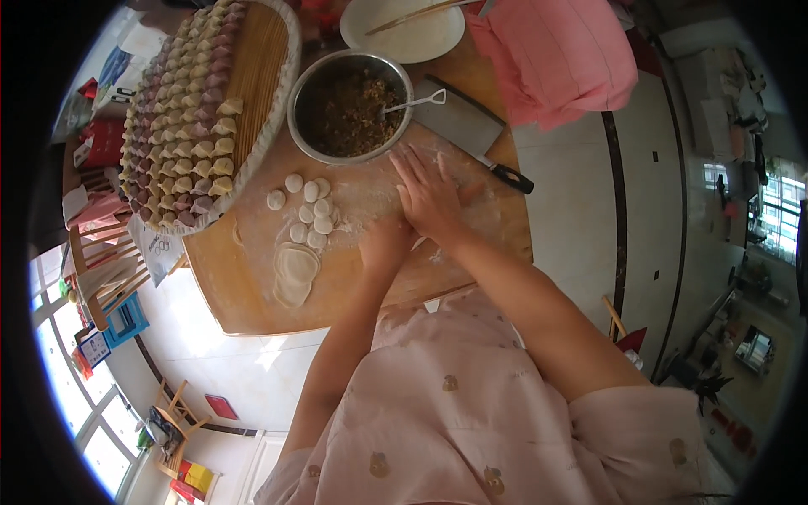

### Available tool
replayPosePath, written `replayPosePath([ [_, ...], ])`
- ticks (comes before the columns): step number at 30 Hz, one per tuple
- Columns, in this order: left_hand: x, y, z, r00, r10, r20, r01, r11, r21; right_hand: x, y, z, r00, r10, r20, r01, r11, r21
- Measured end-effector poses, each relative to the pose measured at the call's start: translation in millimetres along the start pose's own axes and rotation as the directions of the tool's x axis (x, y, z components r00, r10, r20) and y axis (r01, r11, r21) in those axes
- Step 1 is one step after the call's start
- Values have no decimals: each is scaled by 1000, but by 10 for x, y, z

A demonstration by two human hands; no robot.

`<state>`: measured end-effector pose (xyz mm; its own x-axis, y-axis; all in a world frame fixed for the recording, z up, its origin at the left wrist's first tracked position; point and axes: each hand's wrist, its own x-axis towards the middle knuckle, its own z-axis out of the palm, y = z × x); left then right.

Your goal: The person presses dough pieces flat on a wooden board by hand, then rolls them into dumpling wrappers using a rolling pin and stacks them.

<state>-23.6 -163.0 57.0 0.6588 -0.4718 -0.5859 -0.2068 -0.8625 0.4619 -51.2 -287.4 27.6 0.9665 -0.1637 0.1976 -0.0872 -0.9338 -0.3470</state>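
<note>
On the floured wooden table (252, 312), my left hand (386, 240) is curled, its fingers mostly out of sight. My right hand (429, 192) lies palm down against it, fingers stretched towards the steel bowl of filling (350, 113). A pale edge shows below the hands, and a blurred brownish shape lies right of my right hand; what is under the palms is hidden. Several small flattened dough pieces (323, 208) lie left of my left hand. Nearer me, thin round dough wrappers (297, 268) overlap in a pile. A white spoon (413, 103) rests in the filling.
A cleaver (464, 120) lies right of the bowl, its black handle near the table's right edge. Rows of yellow and purple dumplings (183, 132) cover much of a tray (262, 50). Behind are a white bowl (435, 38) with chopsticks (410, 14) and a pink cloth (562, 57).
</note>
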Motion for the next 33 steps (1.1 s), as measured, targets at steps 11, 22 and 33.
replayPosePath([
  [11,-22,-524,465,973,112,-204,-210,800,-562,-711,45,-323,970,10,242,4,998,-58],
  [22,53,-528,301,959,32,-280,-135,923,-359,-766,56,-228,980,-5,197,29,993,-116],
  [33,27,-52,-13,995,-24,-99,20,999,-43,36,-17,101,999,41,8,-41,999,-31],
])
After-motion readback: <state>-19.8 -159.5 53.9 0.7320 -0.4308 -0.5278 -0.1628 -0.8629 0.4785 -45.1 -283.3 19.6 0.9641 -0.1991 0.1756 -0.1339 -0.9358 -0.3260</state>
